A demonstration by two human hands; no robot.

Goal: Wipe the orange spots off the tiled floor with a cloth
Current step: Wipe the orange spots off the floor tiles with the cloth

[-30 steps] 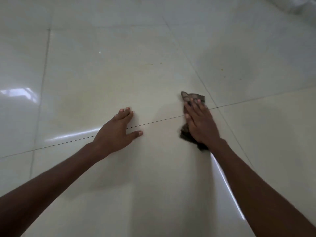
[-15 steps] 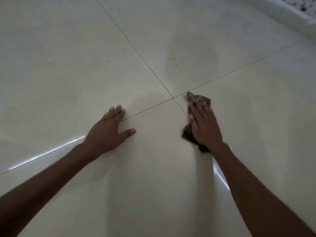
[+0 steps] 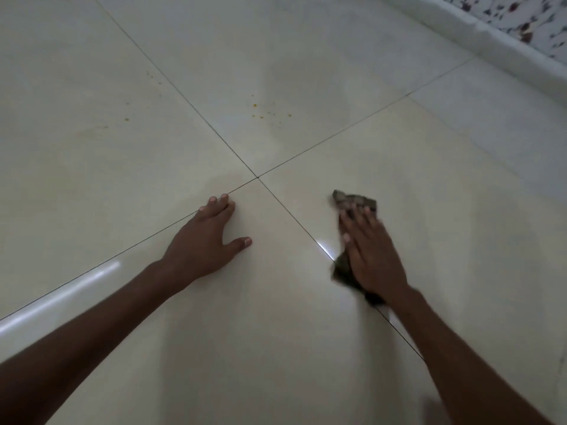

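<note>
The cloth (image 3: 352, 202) lies flat on the tiled floor (image 3: 306, 348), on the tile to the right of the point where four grout lines (image 3: 257, 177) meet. It is dark, crumpled and partly blurred; one end shows beyond my fingertips, the other at the heel of my palm, close to the near grout line.

My right hand (image 3: 369, 256) lies palm-down on the cloth with the fingers straight and close together. It presses the cloth against the floor; the fingers do not curl round it.

The orange spots (image 3: 270, 113) sit on the far tile, beyond the grout crossing and well apart from the cloth. The main cluster is a scatter of small dots. A single spot (image 3: 126, 119) and a few fainter specks (image 3: 152, 76) mark the far-left tile, across the grout line from the cluster.

My left hand (image 3: 204, 240) rests flat on the floor left of the cloth, fingers extended, thumb spread to the right. It holds nothing. Its fingertips reach the grout line that runs leftward from the crossing.

Both of my forearms enter from the lower edge. The glossy floor carries bright reflections (image 3: 61, 296) beside my left forearm and near my right hand. A pale skirting (image 3: 491, 38) and a speckled wall surface (image 3: 534, 19) occupy the upper right corner.
</note>
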